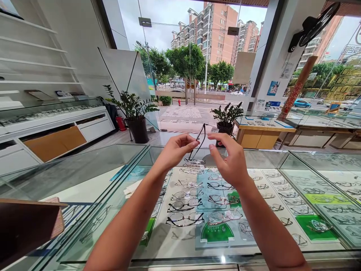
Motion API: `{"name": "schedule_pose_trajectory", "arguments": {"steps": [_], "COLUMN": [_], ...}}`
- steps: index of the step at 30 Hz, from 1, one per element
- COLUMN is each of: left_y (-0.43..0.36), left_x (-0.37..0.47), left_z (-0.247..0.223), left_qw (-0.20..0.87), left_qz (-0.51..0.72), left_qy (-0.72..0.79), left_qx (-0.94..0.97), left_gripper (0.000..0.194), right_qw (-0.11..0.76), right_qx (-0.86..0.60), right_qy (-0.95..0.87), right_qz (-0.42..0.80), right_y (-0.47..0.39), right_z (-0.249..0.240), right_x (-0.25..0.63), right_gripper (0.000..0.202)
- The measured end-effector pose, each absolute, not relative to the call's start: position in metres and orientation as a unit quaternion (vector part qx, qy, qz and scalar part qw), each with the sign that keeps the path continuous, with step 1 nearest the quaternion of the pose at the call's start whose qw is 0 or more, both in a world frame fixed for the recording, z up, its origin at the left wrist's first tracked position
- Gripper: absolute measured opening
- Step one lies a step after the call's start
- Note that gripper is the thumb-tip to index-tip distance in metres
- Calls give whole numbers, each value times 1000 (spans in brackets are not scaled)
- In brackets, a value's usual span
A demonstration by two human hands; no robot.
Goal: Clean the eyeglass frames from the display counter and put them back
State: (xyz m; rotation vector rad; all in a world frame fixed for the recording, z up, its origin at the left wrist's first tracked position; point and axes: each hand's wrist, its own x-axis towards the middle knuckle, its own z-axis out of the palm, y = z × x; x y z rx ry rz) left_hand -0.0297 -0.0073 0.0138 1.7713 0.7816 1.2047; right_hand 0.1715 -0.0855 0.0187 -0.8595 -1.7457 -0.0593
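Observation:
A pair of dark-framed eyeglasses (pixel 200 136) is held up above the glass display case, pinched between the thumb and fingers of my left hand (pixel 180 147). One of its thin temples points down toward the counter. Just to the right, my right hand (pixel 229 156) is raised with thumb and index finger apart, and nothing shows between them; a small gap separates it from the glasses. Beneath both hands, rows of eyeglasses (pixel 184 219) lie inside the display case (pixel 180 259), some on a light-blue sheet and a green card (pixel 217 232).
A brown box-like object (pixel 28 222) juts in at lower left. Glass case walls (pixel 284 160) stand on both sides. Beyond the counter are two potted plants (pixel 137 130), a glass front door, a wooden cabinet (pixel 262 133) and a wall fan (pixel 313 28).

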Motion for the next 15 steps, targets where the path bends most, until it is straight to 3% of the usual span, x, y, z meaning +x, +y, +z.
{"name": "schedule_pose_trajectory", "arguments": {"steps": [8,15], "left_y": [-6,-4], "left_x": [-34,-35], "left_z": [13,12], "left_qw": [470,464], "left_qz": [446,474], "left_qy": [318,331], "left_qx": [692,672], "left_gripper": [37,36], "right_qw": [429,421], "right_qx": [-410,-435], "right_qy": [-787,-772], "right_qz": [-169,-193], "right_y": [-63,-61], "right_z": [5,5], "right_x": [177,178], "right_gripper": [36,25]}}
